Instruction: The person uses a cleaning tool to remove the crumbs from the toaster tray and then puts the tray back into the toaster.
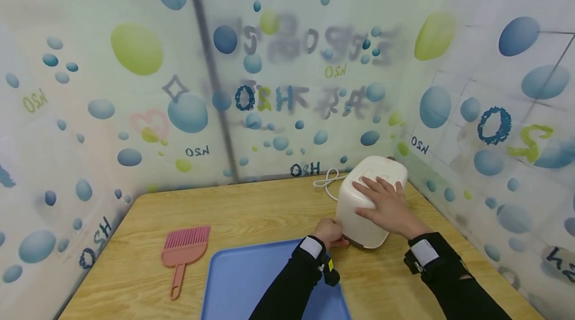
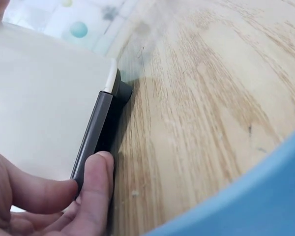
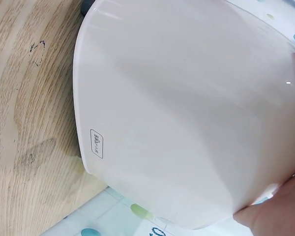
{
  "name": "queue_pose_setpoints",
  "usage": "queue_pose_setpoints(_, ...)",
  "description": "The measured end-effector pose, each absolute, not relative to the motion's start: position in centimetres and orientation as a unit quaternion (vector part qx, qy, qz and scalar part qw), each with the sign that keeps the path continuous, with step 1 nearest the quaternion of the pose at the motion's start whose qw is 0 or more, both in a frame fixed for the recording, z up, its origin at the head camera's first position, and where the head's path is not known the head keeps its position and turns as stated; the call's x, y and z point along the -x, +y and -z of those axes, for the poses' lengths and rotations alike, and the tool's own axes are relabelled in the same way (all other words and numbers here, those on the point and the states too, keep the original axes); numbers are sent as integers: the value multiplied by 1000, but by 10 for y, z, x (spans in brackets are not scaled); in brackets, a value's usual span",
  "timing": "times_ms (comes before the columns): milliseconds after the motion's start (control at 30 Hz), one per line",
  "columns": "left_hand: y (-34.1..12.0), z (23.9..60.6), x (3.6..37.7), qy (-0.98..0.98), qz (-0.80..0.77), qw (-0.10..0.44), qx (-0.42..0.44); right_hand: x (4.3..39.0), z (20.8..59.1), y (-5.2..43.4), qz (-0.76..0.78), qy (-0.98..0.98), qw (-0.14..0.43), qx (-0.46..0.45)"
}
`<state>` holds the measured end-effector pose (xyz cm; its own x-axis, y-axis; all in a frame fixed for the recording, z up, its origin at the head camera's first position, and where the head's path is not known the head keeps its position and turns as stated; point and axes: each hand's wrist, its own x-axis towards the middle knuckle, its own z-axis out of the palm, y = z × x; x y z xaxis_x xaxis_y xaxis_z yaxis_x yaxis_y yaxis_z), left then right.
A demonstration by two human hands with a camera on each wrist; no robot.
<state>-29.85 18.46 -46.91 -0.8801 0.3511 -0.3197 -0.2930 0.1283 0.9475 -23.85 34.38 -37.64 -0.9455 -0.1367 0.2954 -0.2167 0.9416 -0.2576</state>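
A white toaster [image 1: 359,215] with rounded sides stands at the right of the wooden table. My right hand [image 1: 387,206] rests on its top with the fingers spread; part of that hand [image 3: 275,211] shows at the edge of the right wrist view. Low on the toaster's near left side, my left hand [image 1: 330,233] pinches the dark edge of its crumb tray [image 2: 94,130] between thumb and fingers. That tray's dark strip sticks out slightly from the white body. How far the tray reaches inside is hidden.
A blue tray [image 1: 242,270] lies under my left forearm, close to the toaster. To its left is a pink brush [image 1: 185,255] with its handle toward me. The white cord [image 1: 330,180] loops behind the toaster, near the patterned wall covering [image 1: 278,160].
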Motion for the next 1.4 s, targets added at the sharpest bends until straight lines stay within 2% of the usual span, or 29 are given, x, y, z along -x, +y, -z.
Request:
queue_pose_setpoints(667, 185, 466, 307, 729, -642, 238, 18, 237, 375, 341, -147, -975, 137, -91)
queue_pose_setpoints(900, 182, 461, 306, 674, -690, 265, 16, 236, 372, 340, -146, -974, 143, -93)
queue_pose_setpoints(1233, 177, 457, 300, 674, -688, 270, 2, 236, 372, 343, -138, -977, 133, -89)
queue_pose_setpoints(1400, 172, 458, 307, 655, -690, 308, -10, 238, 369, 342, -137, -978, 127, -92)
